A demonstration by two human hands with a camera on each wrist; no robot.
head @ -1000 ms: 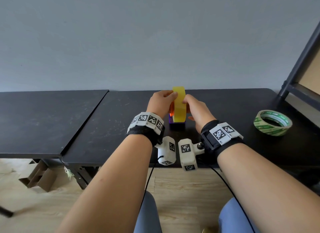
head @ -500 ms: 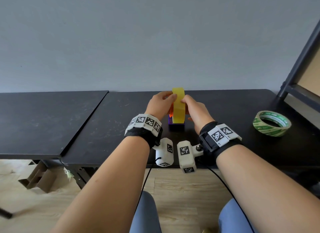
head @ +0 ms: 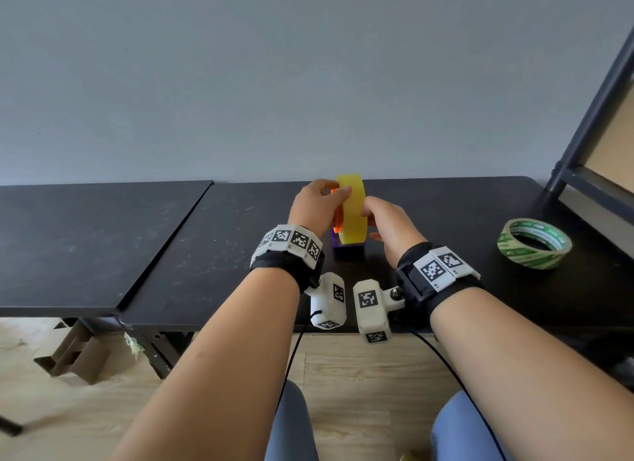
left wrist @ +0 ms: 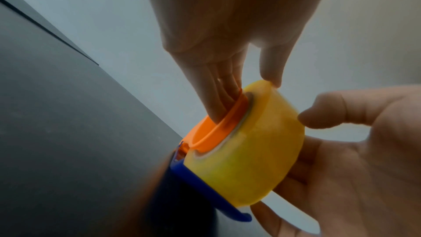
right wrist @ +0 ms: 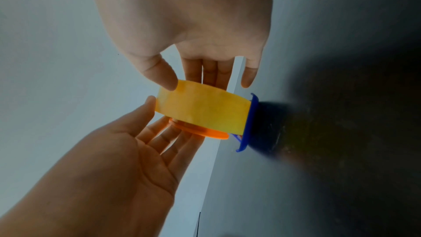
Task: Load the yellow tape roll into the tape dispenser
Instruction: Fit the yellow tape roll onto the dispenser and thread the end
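Left hand fingers inside orange hub, thumb on yellow tape roll; right hand holding it.

A green-and-white tape roll lies flat near the right end of the scuffed black worktop, close to the foot of a dark metal shelf frame. A second black table stands against the worktop's left side, a thin seam between them, and both back onto a plain grey wall. Under the tables, folded cardboard sits on the pale wood floor.
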